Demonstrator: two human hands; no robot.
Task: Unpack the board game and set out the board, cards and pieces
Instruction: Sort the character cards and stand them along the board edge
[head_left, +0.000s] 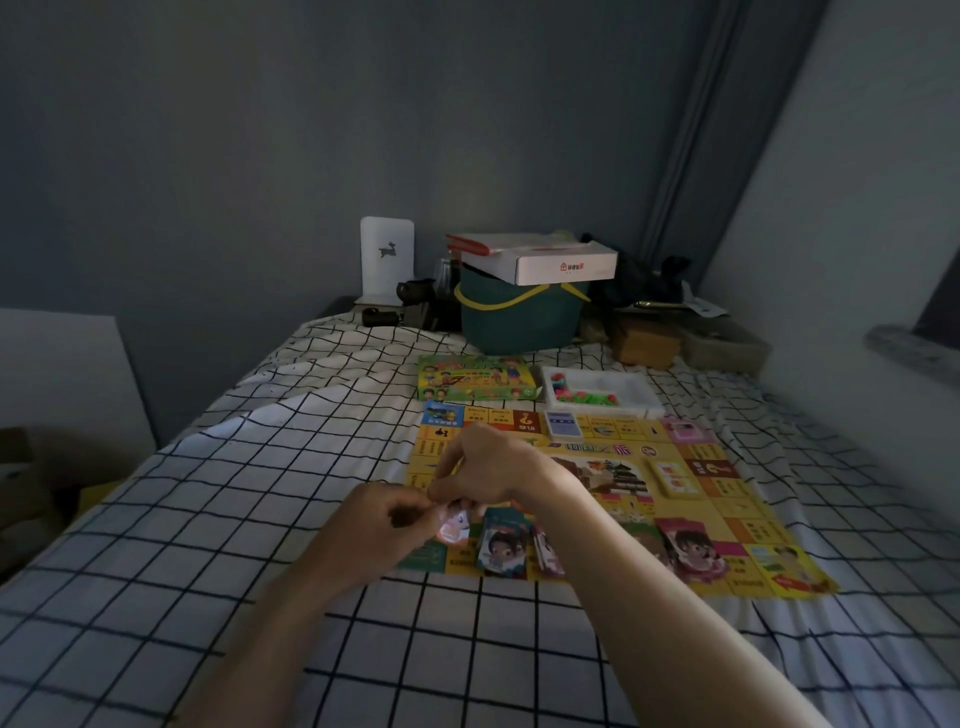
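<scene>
The yellow game board (582, 478) lies unfolded on the checked bedsheet. Over its near left corner, my left hand (384, 525) and my right hand (488, 467) together pinch a small character card piece (454, 525). Two more character pieces stand on the board's near edge, one (501, 545) just right of my hands, another (693, 551) farther right. A blue card deck (563, 423) and a yellow card deck (672, 478) lie on the board. Behind the board sit the green game box (475, 384) and a white tray (597, 395) with several coloured pieces.
A green basket (519, 317) with a white carton (550, 260) on top stands at the head of the bed, beside a white device (387, 260) and dark clutter. A cardboard box (644, 340) sits right of the basket. A wall runs along the right.
</scene>
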